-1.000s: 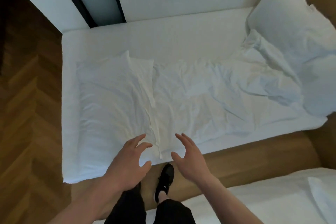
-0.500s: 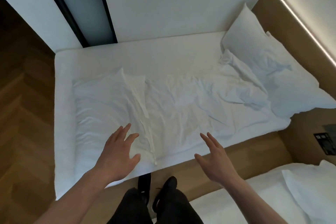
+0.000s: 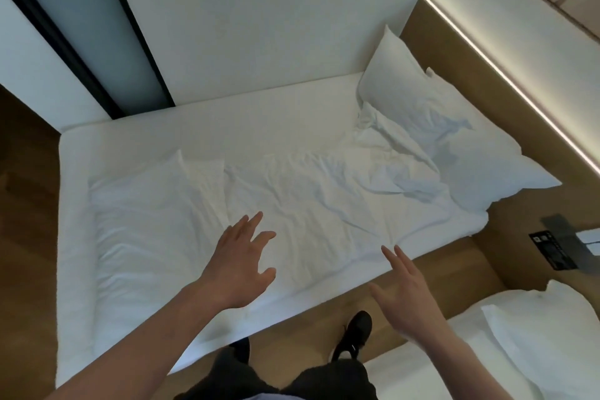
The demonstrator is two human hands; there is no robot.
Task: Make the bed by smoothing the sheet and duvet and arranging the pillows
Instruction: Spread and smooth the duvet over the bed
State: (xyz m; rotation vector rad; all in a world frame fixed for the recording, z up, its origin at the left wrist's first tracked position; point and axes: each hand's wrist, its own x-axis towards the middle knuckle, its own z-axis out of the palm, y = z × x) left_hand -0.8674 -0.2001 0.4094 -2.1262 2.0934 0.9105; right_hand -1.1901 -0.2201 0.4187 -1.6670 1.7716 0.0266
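- The left hand point(image 3: 238, 265) hovers over the rumpled duvet point(image 3: 292, 204), fingers spread and holding nothing.
- The right hand point(image 3: 410, 299), at 5 o'clock, fingers loosely splayed, hangs above the bed's wooden edge.
- Two pillows point(image 3: 431, 120) lean at 2 o'clock, beyond the duvet's bunched end.
- The bare sheet point(image 3: 227, 127) shows at 12 o'clock.

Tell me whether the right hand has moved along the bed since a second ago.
Yes. The right hand has shifted along the wooden bed frame toward the pillows, away from the duvet's fold.
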